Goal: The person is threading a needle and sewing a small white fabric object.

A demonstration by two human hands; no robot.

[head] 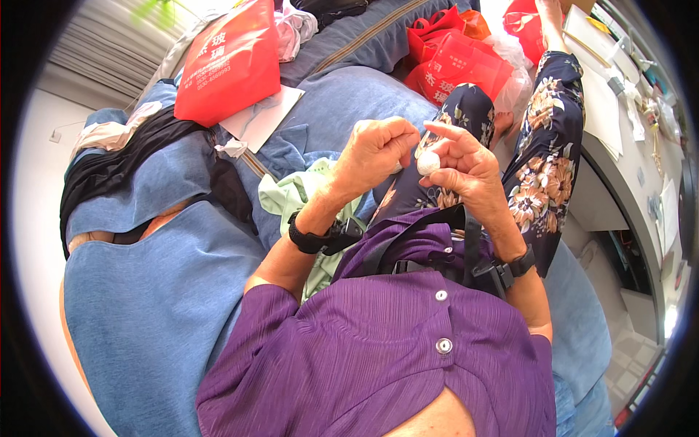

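Between the thumb and fingers of my right hand (464, 161) sits a small round white ball (428, 163), its surface slightly textured. My left hand (379, 145) is raised close beside it, fingers curled, with thumb and forefinger tips together. Whether anything thin is pinched there is too fine to make out. A small whitish piece (398, 168) peeks out under the left hand, mostly hidden. Both hands are held above my lap, over dark floral trousers (540, 191). A pale green cloth (295, 191) lies beyond my left forearm.
I sit on a blue fabric sofa (147, 306). A red bag bearing writing (232, 60) stands on it at the upper left, by a white sheet (273, 117). More red bags (458, 65) lie ahead. A cluttered white table (617, 98) runs along the right.
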